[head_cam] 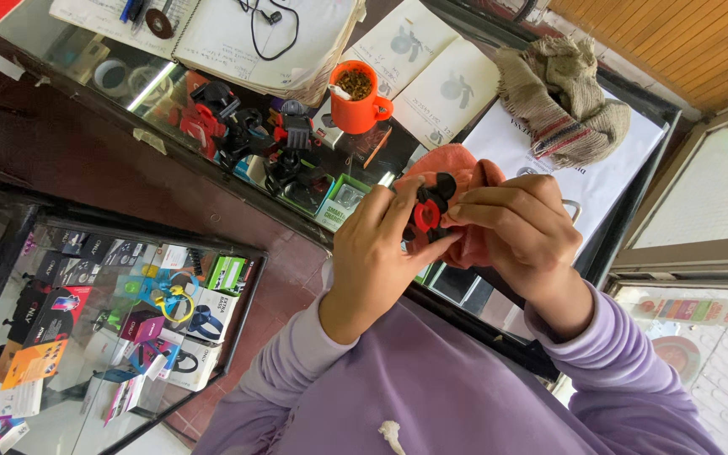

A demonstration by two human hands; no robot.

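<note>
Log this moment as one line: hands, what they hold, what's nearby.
left hand: holds red-black holder | right hand: holds pink cloth against it | nearby: orange mug, glass counter

We hold the black-and-red plastic clamp holder [430, 211] in the grip of our left hand [372, 253] and right hand [520, 227], against the salmon-pink cloth [465, 181]. Beyond the grip, on the glass worktop [381, 160], stands the orange plastic mug [355, 99]; right of it lies the beige knitted rag [562, 97].
</note>
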